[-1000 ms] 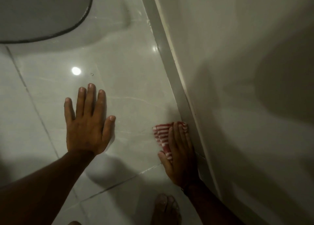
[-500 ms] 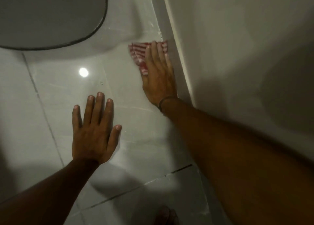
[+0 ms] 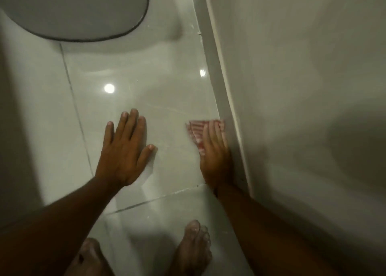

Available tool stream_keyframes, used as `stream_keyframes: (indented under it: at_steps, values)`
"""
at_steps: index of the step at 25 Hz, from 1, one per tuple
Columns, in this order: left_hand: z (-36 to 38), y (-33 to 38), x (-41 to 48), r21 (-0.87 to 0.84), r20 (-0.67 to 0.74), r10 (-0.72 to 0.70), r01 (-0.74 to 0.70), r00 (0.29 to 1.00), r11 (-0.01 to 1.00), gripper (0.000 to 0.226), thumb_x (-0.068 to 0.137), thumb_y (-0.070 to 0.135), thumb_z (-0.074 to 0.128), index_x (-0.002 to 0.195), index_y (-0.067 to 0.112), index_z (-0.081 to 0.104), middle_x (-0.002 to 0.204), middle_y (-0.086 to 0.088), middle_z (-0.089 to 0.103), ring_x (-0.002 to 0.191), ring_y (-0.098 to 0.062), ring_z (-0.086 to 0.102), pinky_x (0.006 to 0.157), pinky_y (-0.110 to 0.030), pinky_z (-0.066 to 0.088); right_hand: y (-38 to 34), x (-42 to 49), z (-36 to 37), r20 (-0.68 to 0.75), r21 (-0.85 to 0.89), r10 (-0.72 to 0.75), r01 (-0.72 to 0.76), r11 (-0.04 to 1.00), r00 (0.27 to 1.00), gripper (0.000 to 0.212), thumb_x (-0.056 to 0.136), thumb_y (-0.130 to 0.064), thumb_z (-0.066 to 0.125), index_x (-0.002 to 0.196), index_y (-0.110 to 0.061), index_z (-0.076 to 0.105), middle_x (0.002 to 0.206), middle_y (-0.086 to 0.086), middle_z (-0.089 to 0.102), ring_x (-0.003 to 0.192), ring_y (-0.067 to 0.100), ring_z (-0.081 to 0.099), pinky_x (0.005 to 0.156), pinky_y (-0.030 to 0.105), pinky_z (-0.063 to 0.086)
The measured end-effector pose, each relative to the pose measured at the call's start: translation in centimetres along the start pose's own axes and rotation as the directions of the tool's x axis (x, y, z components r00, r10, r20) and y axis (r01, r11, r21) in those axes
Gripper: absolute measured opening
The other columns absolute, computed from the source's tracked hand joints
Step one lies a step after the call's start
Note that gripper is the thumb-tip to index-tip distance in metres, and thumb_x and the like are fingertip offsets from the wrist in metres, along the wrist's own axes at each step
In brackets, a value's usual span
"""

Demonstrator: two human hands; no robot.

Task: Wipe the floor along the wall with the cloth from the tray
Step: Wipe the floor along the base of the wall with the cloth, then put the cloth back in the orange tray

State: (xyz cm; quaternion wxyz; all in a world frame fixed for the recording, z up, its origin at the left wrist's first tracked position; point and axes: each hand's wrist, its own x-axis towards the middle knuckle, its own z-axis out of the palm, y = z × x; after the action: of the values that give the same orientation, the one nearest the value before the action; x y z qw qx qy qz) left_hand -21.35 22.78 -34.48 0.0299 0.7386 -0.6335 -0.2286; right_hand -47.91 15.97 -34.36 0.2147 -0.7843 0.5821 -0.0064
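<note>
Cloth [image 3: 197,129] lies pinned flat under the right hand [image 3: 215,156], tight against the skirting [image 3: 221,83] running ahead, while the left hand [image 3: 124,150] rests open-palmed, empty, on the floor [image 3: 167,83].

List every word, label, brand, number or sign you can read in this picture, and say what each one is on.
None: no readable text anywhere in this view.
The cloth under the right hand shows only red and white stripes, no label.
The floor tiles, skirting, wall and the grey mat are plain.
The left hand lies flat on bare tile.
</note>
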Motion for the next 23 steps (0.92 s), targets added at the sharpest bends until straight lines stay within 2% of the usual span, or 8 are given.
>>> stream_keyframes:
  at_steps: [2, 6, 8, 9, 11, 14, 19, 23]
  values:
    - [-1.2, 0.6, -4.1, -0.019, 0.074, 0.01, -0.009, 0.997, 1.0, 0.085, 0.109, 0.066, 0.016, 0.173, 0.01, 0.018, 0.184, -0.013, 0.01, 0.17, -0.033, 0.006, 0.136, -0.061, 0.013, 1.1, -6.7, 0.1, 0.071, -0.02, 0.05, -0.049, 0.999, 0.996, 0.061, 0.112, -0.034, 0.009, 0.16, -0.004, 0.031, 0.167, 0.018, 0.036, 0.158, 0.035, 0.028, 0.129, 0.049, 0.029]
    - [-5.9, 2.2, -11.2, -0.015, 0.145, -0.031, 0.034, 0.989, 0.999, 0.085, 0.107, 0.069, 0.011, 0.174, 0.016, 0.012, 0.184, -0.004, 0.001, 0.171, -0.022, -0.009, 0.137, -0.052, 0.005, 1.3, -13.7, -3.3, 0.247, 0.14, 0.227, -0.267, 0.954, 0.942, 0.081, 0.105, -0.065, 0.007, 0.161, -0.013, 0.033, 0.168, -0.002, 0.023, 0.16, 0.025, 0.025, 0.131, 0.024, 0.009]
    - [-9.6, 3.3, -12.6, 0.007, 0.146, -0.066, 0.066, 0.987, 0.998, 0.084, 0.108, 0.069, 0.013, 0.174, 0.017, 0.009, 0.184, -0.003, -0.002, 0.17, -0.019, -0.012, 0.138, -0.049, 0.002, -1.1, -13.8, -7.4, 0.296, 0.239, 0.304, -0.378, 0.894, 0.906, 0.088, 0.1, -0.073, 0.006, 0.161, -0.017, 0.034, 0.17, -0.004, 0.024, 0.161, 0.02, 0.022, 0.13, 0.025, 0.009]
    - [-12.1, 4.0, -12.7, 0.025, 0.136, -0.079, 0.077, 0.987, 0.997, 0.084, 0.108, 0.069, 0.015, 0.174, 0.017, 0.009, 0.185, -0.004, -0.001, 0.171, -0.02, -0.009, 0.138, -0.048, 0.001, -3.0, -13.3, -10.2, 0.3, 0.271, 0.307, -0.39, 0.88, 0.903, 0.08, 0.102, -0.067, 0.012, 0.16, -0.018, 0.035, 0.17, -0.002, 0.028, 0.161, 0.02, 0.022, 0.13, 0.027, 0.011]
    - [-18.0, 5.5, -12.0, 0.063, 0.083, -0.096, 0.091, 0.992, 0.994, 0.083, 0.109, 0.067, 0.019, 0.174, 0.015, 0.013, 0.184, -0.005, 0.004, 0.171, -0.026, -0.001, 0.137, -0.047, 0.002, -7.2, -11.3, -16.0, 0.258, 0.328, 0.249, -0.327, 0.886, 0.934, 0.06, 0.105, -0.045, 0.03, 0.157, -0.016, 0.041, 0.165, -0.002, 0.036, 0.159, 0.022, 0.028, 0.128, 0.026, 0.018]
    - [-27.1, 7.0, -8.2, 0.072, 0.002, -0.121, 0.12, 0.993, 0.99, 0.084, 0.109, 0.068, 0.018, 0.174, 0.015, 0.015, 0.183, -0.006, 0.003, 0.17, -0.028, -0.001, 0.138, -0.052, 0.006, -13.9, -5.3, -24.0, 0.186, 0.354, 0.104, -0.166, 0.921, 0.977, 0.051, 0.107, -0.027, 0.04, 0.157, -0.016, 0.041, 0.161, -0.01, 0.034, 0.155, 0.019, 0.034, 0.125, 0.021, 0.018]
    - [-38.7, 6.0, 1.8, 0.013, -0.176, -0.145, 0.15, 0.974, 0.989, 0.079, 0.111, 0.059, 0.026, 0.173, 0.011, 0.016, 0.183, -0.009, 0.007, 0.17, -0.03, 0.003, 0.136, -0.061, 0.017, -26.0, 10.0, -32.4, 0.086, 0.409, -0.042, 0.004, 0.912, 0.995, 0.056, 0.111, -0.02, 0.044, 0.163, -0.021, 0.027, 0.172, 0.001, 0.028, 0.16, 0.019, 0.023, 0.132, 0.038, 0.023]
    - [-41.7, 1.1, 11.3, -0.024, -0.222, -0.199, 0.198, 0.954, 0.98, 0.079, 0.11, 0.055, 0.029, 0.172, 0.007, 0.022, 0.183, -0.014, 0.017, 0.17, -0.033, 0.012, 0.135, -0.064, 0.019, -34.7, 24.6, -32.9, 0.007, 0.365, -0.135, 0.123, 0.923, 0.991, 0.056, 0.11, -0.022, 0.04, 0.164, -0.014, 0.026, 0.173, 0.008, 0.026, 0.162, 0.024, 0.017, 0.132, 0.046, 0.022]
